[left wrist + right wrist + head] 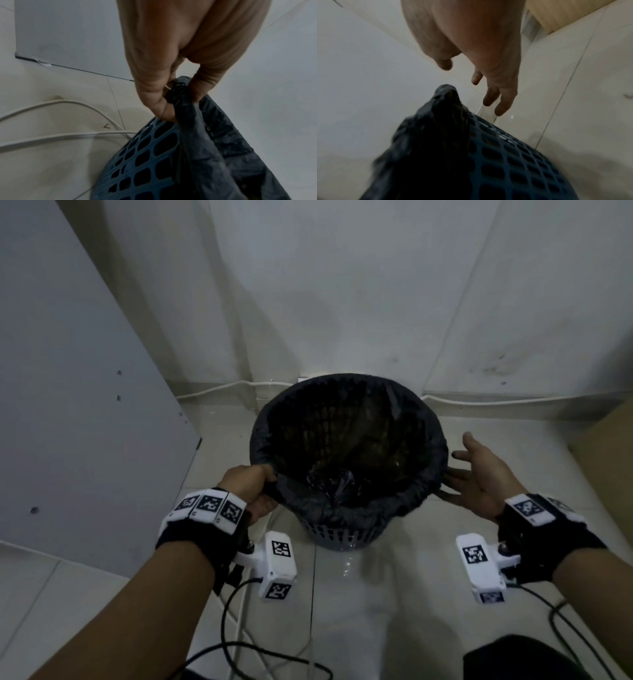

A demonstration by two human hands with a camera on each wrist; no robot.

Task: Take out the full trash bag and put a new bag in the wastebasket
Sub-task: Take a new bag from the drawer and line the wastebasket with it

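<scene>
Trash bag [346, 508] lines the wastebasket [337, 537], its edge folded over the rim.
Left hand [251, 489] pinches that fold between thumb and curled fingers [164, 108]; right hand [479, 470] hangs spread just beside the opposite rim, touching nothing.

Left hand [180, 56] pinches the black bag [214, 148] (bunched) over the latticed wastebasket [145, 162]

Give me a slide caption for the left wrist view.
Left hand pinches black trash bag edge at wastebasket rim.
</scene>
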